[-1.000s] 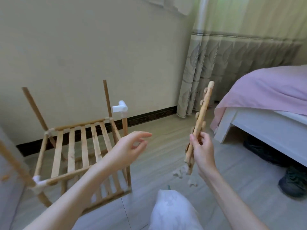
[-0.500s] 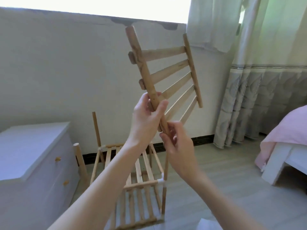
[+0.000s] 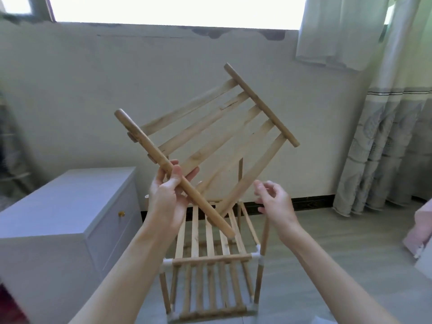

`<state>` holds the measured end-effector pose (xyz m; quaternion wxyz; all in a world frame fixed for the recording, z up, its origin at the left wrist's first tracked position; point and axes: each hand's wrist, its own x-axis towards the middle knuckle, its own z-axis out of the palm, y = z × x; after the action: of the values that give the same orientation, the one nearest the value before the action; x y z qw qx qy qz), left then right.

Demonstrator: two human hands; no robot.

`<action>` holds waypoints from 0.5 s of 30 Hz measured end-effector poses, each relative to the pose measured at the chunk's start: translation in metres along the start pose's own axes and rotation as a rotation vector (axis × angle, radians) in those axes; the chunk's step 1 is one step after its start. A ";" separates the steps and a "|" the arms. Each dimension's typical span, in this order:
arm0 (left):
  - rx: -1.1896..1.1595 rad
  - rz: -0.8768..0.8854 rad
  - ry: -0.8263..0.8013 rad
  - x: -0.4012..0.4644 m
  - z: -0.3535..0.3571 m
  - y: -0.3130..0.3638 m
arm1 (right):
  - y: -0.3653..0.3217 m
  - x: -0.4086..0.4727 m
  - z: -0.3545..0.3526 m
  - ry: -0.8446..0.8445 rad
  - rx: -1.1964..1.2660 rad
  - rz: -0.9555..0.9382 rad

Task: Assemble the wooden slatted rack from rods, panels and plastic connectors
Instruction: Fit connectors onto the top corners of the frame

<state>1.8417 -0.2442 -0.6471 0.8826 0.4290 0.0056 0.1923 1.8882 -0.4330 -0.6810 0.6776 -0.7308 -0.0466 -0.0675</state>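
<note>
Our left hand (image 3: 168,202) grips the slatted panel (image 3: 208,146) up high to turn it; our right hand (image 3: 274,202) waits beside it, loosely curled and empty.

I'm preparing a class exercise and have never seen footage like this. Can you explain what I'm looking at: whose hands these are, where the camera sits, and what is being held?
There is no machine here: a person wears a wide-angle camera on the head, so you see their own two arms reaching forward. The left hand grips one side rod of a loose slatted panel, holding it tilted in the air. The right hand is beside it, fingers loosely curled, holding nothing. Below, on the floor, stands the partly built rack: wooden shelves and upright rods joined by white plastic connectors. A pale cabinet stands to the left, curtains to the right.
</note>
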 end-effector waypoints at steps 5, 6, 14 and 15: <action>-0.239 -0.159 0.070 0.006 -0.008 -0.020 | 0.016 0.001 0.029 -0.265 0.096 0.147; -0.271 -0.178 0.075 0.009 -0.007 -0.024 | 0.016 0.003 0.031 -0.256 0.099 0.142; -0.342 -0.229 0.164 0.049 -0.010 -0.052 | 0.024 0.034 0.016 0.011 0.415 0.183; -0.346 -0.232 0.169 0.055 -0.010 -0.056 | 0.027 0.036 0.012 0.012 0.462 0.199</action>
<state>1.9100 -0.2487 -0.6873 0.9556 0.2499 0.0958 0.1230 1.9286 -0.4239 -0.7023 0.8303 -0.5570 0.0152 0.0077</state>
